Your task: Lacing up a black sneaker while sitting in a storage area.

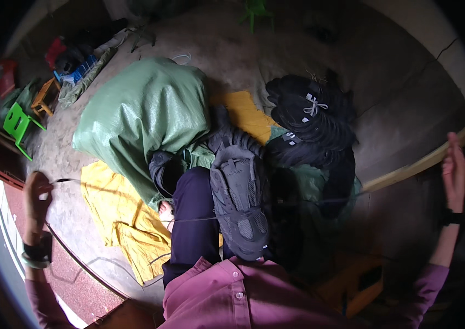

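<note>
A dark grey shoe upper (239, 192) lies on my lap, its toe toward my purple shirt. A dark shoelace (188, 220) runs across it and spreads out to both sides. Far to the left, my left hand (38, 194) pinches one end of this lace between bent fingers and thumb. My right hand (454, 170) is raised at the far right, fingers stretched upward; I cannot make out any lace in it. Beyond my lap sits a row of dark shoe uppers (229, 131), and a large pile of black ones (314, 120) rests to its right.
A bulging green woven sack (144, 104) stands ahead on the left, beside a yellow sheet (117, 214) on the floor. Another dark shoe piece (162, 170) lies against the sack. A green chair (18, 126) and a wooden stool (46, 97) stand at left; a wooden box (353, 285) is at lower right.
</note>
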Action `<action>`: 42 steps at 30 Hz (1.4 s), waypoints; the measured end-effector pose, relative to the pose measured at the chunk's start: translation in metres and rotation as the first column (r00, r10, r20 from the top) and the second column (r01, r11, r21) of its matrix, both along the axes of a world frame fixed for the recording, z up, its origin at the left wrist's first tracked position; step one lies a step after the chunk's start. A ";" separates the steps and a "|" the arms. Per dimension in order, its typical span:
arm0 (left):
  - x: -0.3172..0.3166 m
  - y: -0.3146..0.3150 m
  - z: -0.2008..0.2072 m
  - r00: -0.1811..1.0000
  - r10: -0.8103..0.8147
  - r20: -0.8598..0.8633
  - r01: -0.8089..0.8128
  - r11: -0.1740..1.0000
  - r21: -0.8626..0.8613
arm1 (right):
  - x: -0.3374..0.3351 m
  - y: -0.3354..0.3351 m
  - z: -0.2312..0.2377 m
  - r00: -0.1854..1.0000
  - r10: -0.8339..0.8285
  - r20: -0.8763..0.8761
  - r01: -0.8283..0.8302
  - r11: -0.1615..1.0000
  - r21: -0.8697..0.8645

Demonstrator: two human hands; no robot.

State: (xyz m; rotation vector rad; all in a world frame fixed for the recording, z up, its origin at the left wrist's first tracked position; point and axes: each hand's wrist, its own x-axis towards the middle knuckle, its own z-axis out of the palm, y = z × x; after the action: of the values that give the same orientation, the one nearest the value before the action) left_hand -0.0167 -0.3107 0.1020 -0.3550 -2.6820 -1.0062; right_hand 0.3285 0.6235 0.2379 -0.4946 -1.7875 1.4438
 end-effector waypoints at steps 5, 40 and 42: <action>0.040 0.203 0.009 0.758 -0.646 -0.089 0.624 0.758 -0.189 | -0.097 -0.236 -0.065 0.860 0.280 0.426 -0.342 0.937 0.076; 0.070 0.319 -0.038 0.554 -0.816 0.162 0.758 0.576 0.307 | -0.194 -0.383 -0.130 0.393 0.918 0.051 -0.767 0.358 -0.532; 0.068 0.321 -0.050 0.526 -0.837 0.152 0.786 0.547 0.288 | -0.200 -0.373 -0.110 0.419 0.905 0.074 -0.768 0.397 -0.502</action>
State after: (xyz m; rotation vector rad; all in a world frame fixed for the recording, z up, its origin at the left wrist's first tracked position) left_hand 0.0510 0.0105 0.0523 -1.6826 -2.5700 -1.6262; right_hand 0.1281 0.2503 0.1283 0.0896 -2.1515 2.6418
